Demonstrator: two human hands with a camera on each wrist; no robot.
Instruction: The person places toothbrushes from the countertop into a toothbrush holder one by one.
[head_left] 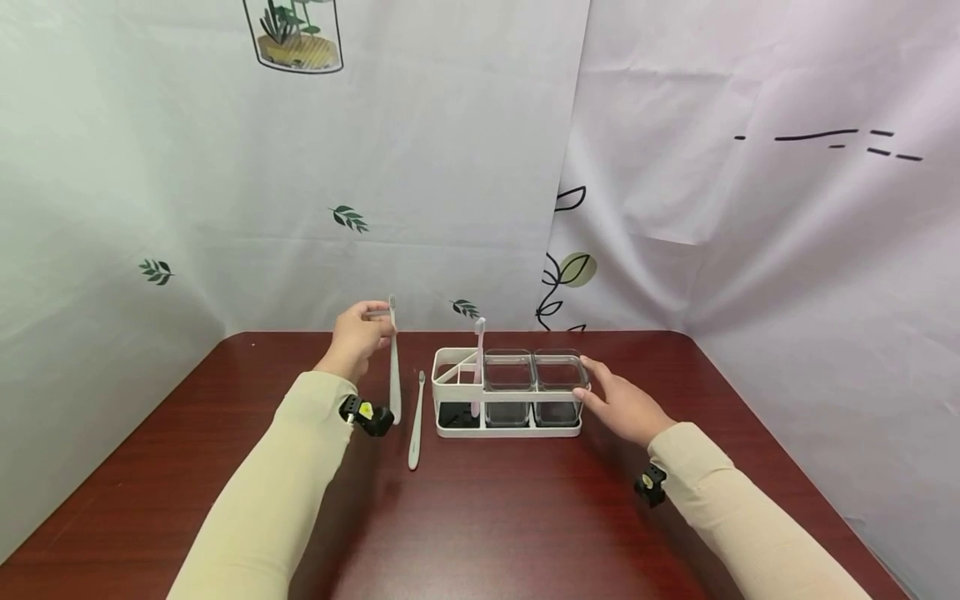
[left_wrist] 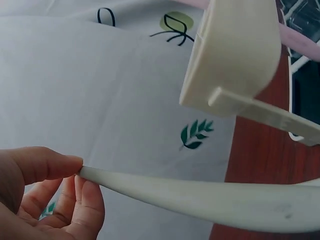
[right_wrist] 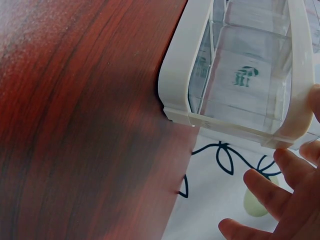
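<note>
My left hand (head_left: 358, 337) pinches a white toothbrush (head_left: 395, 375) near its bristle end, between thumb and fingers. The brush hangs upright, handle down, left of a white toothbrush holder (head_left: 456, 432). In the left wrist view its pale handle (left_wrist: 240, 202) runs rightward from the fingertips. A pink toothbrush (head_left: 478, 358) stands in the holder's left section, bristles up. Two clear cups (head_left: 510, 410) fill the sections beside it. With thumb and index finger, my right hand (head_left: 626, 404) holds the holder's right end at the upper rim (right_wrist: 301, 75); its other fingers spread apart.
Another white toothbrush (head_left: 416, 425) lies on the dark red wooden table (head_left: 495, 517), just left of the holder. A pale patterned curtain (head_left: 420, 167) hangs behind the table and along its sides. Part of a wrist mount (left_wrist: 235, 55) blocks the upper right of the left wrist view.
</note>
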